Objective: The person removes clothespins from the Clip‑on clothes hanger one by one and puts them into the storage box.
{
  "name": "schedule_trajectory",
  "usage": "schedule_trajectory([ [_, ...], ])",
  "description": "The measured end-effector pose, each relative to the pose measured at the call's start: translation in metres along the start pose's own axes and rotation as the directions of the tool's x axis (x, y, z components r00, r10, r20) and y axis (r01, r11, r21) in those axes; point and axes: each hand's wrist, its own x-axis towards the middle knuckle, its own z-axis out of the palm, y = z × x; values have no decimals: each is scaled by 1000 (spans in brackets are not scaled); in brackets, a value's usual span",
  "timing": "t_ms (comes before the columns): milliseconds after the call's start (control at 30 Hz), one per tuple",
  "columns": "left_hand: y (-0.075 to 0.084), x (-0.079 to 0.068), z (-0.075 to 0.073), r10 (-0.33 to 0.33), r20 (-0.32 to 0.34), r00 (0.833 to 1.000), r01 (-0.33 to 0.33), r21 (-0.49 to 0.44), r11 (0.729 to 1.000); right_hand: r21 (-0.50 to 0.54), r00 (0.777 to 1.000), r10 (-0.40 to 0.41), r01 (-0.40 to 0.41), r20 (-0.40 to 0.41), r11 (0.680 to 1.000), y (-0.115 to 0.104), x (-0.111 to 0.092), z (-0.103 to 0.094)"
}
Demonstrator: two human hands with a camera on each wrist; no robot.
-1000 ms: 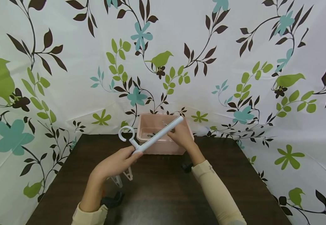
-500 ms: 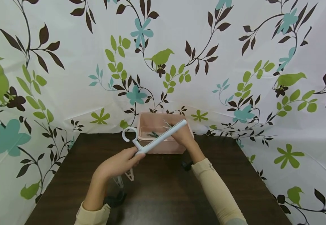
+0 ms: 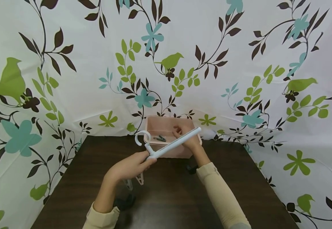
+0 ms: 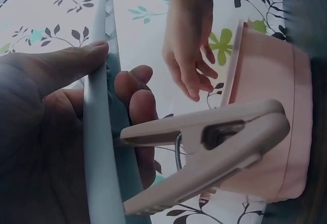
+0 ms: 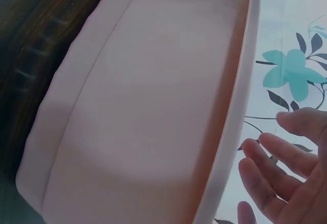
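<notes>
My left hand (image 3: 131, 165) grips the near end of a white hanger bar (image 3: 173, 144) just below its hook (image 3: 141, 136), thumb along the bar (image 4: 99, 147). Pale clothespins hang under it: one (image 4: 204, 152) fills the left wrist view, and two (image 3: 139, 179) dangle below the hand. My right hand (image 3: 187, 138) hovers behind the bar over a pink basin (image 3: 151, 125). Its fingers (image 5: 276, 178) are relaxed and hold nothing. Dark clothespins (image 3: 160, 138) lie in the basin.
The basin's wall (image 5: 143, 106) stands at the far edge of a dark wooden table (image 3: 168, 197). A leaf-and-bird patterned curtain (image 3: 240, 63) closes in the back and both sides. Black wrist straps (image 3: 125, 202) show under the arms.
Hanger and both hands sit a little further right in the view, which has also shifted. My right hand stays over the basin, its fingers now showing above the bar.
</notes>
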Motion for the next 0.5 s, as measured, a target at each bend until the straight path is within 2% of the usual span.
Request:
schedule_trajectory([
  [67, 0, 0, 1, -4, -5, 1000, 4, 1, 1000, 14, 1000, 9, -9, -4, 1000, -2, -2, -3],
  [167, 0, -2, 0, -15, -17, 1000, 15, -4, 1000, 27, 998, 34, -32, -53, 999, -6, -5, -12],
  [333, -1, -4, -1, -30, -23, 999, 30, -32, 999, 155, 979, 132, -107, -158, 982, -11, -19, -43],
  [433, -4, -3, -1, -41, -29, 999, 40, -29, 999, 237, 963, 148, -94, -224, 967, -19, -30, -64],
  [500, -6, -2, -1, -47, -35, 998, 46, -16, 999, 256, 957, 118, -48, -267, 966, -28, -39, -75],
])
